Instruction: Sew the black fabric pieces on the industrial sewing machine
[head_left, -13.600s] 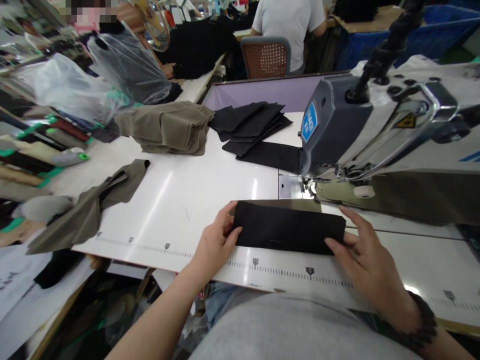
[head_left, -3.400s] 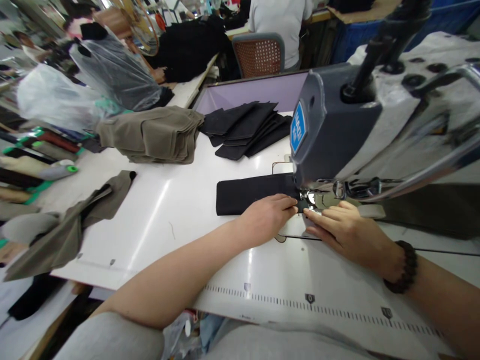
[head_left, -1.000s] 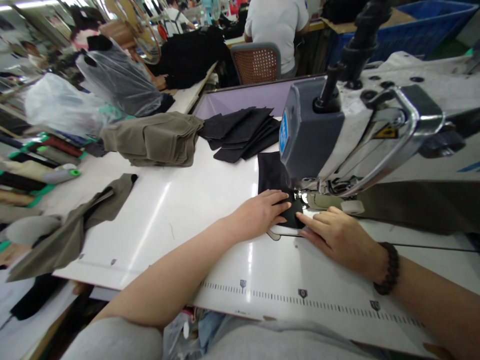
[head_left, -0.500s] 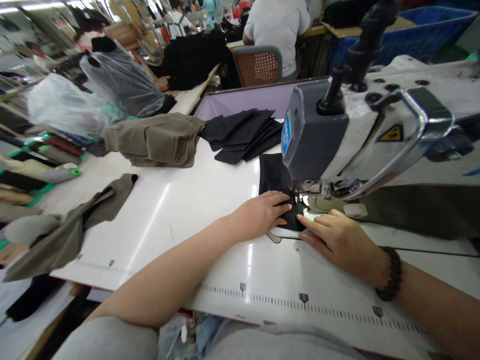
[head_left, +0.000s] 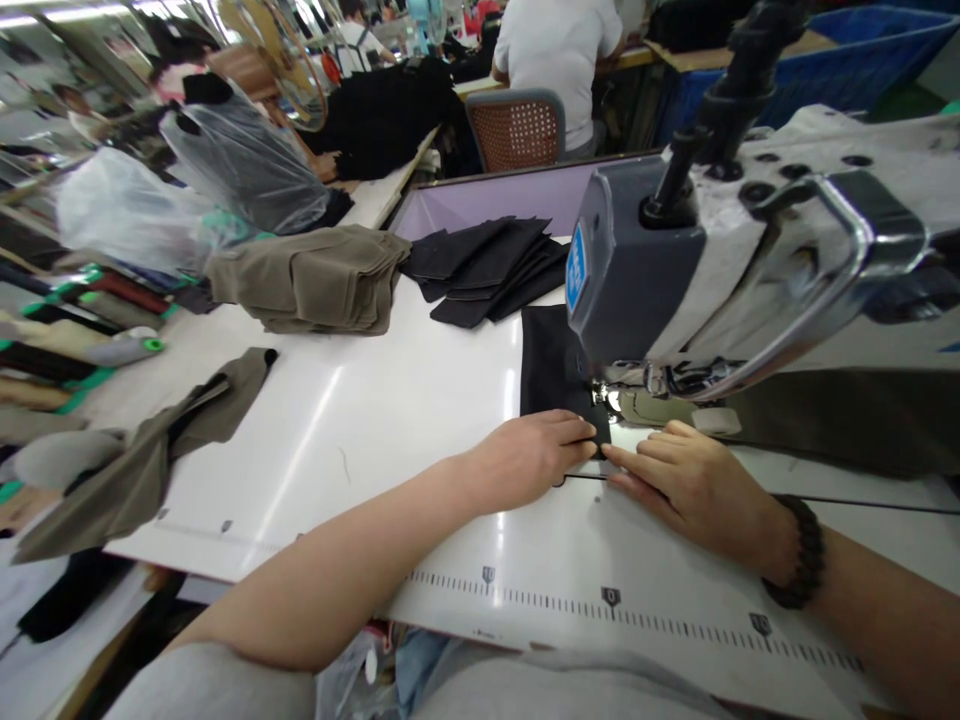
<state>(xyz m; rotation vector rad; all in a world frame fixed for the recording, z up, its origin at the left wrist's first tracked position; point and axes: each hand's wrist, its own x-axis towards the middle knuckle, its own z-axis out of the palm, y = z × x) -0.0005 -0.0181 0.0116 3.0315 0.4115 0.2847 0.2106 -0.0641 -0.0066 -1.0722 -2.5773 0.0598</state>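
A black fabric piece lies on the white sewing table, its right edge by the needle and presser foot of a sewing machine. My left hand rests flat over the lower part of this fabric, fingers stretched out and fingertips near its lower right corner. From the right, my right hand touches that same corner with an outstretched index finger. Its thumb lies below, and the other fingers are bent. Neither hand is wrapped around anything.
Beyond my hands are a stack of black fabric pieces and a stack of olive-brown pieces. An olive cloth hangs over the table's left side, near thread spools. A person in a white shirt sits ahead.
The black fabric now shows more of its surface near the presser foot. My left hand has slid slightly toward me along it, and my right hand has shifted slightly toward me as well.
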